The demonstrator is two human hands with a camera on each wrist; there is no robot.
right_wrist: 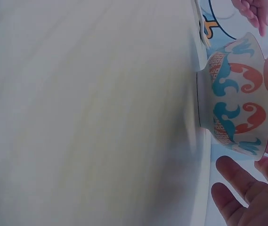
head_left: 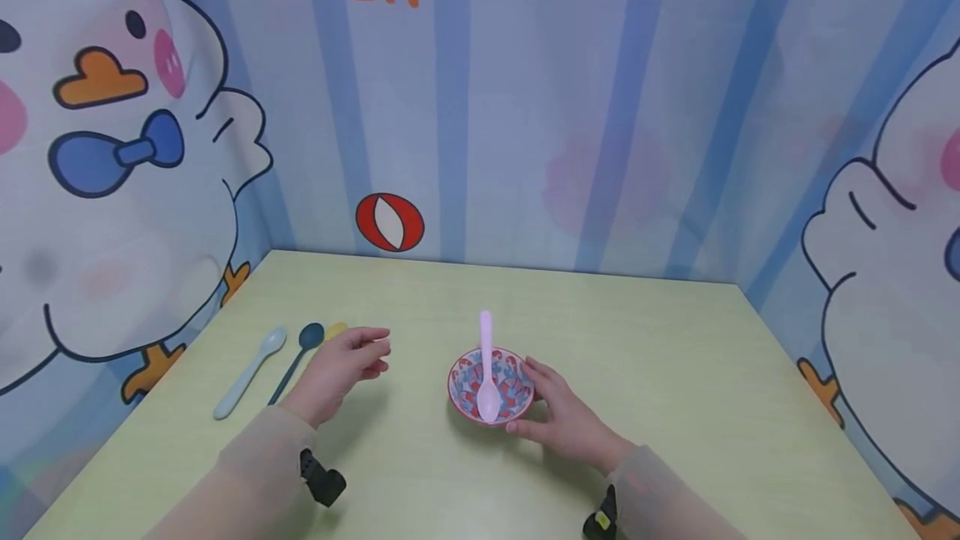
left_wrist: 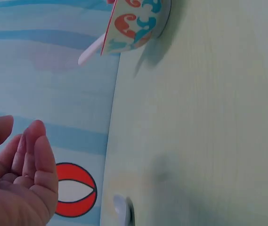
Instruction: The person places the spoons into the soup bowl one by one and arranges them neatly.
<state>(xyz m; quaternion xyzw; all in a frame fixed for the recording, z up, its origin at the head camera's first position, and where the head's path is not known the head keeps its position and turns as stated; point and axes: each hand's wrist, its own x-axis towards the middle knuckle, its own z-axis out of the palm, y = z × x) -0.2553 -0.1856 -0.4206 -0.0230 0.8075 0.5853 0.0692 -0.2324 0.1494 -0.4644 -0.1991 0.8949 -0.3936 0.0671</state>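
Observation:
A small bowl (head_left: 457, 394) with a red and blue pattern is on the table, its outside (right_wrist: 239, 101) showing in the right wrist view. Inside it a pink spoon (head_left: 487, 390) leans, handle sticking up past the far rim. At the bowl's right side my right hand (head_left: 566, 423) holds the rim between thumb and fingers; two other fingers spread free. My left hand (head_left: 341, 373) hovers left of the bowl, fingers loosely bent and holding nothing. It partly covers a yellow spoon (head_left: 337, 329). Beside that lie a dark blue spoon (head_left: 310, 337) and a pale blue spoon (head_left: 251, 373).
The pale yellow-green table (head_left: 645, 357) runs back to a striped blue curtain (head_left: 525, 107) printed with a red ball. Duck-printed panels close in the left and right sides. Each wrist carries a small black camera, such as the left one (head_left: 322, 480).

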